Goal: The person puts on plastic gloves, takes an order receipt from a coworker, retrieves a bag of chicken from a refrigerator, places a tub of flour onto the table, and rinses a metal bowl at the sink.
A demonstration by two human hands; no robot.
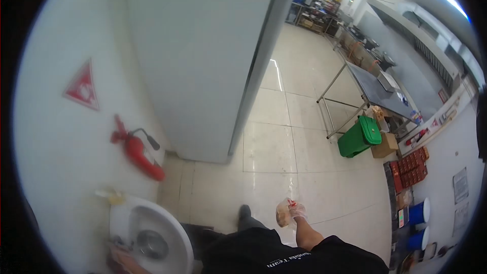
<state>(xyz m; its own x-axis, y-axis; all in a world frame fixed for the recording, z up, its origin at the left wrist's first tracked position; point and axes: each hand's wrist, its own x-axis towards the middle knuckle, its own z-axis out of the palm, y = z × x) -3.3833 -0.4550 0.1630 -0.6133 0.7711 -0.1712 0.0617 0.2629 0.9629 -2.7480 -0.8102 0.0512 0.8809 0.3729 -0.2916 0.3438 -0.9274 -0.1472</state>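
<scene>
My right hand [299, 212], in a thin clear plastic glove, is closed on a clear plastic bag [283, 213] with beige contents and red print. It hangs low over the tiled floor, in front of my dark shirt. At the lower left, my left hand [120, 260] is by the metal tap [122, 244] of a white wash basin [177, 233]. Blur hides its fingers, and I cannot tell whether they grip the tap. A round metal bowl [153, 244] sits inside the basin.
A red fire extinguisher [139, 157] hangs on the left wall above the basin. Ahead stands a tall grey panel [198, 61]. To the right are a steel table [378, 89], a green bin [357, 137], a cardboard box [385, 144], stacked red boxes [412, 167] and blue buckets [418, 213].
</scene>
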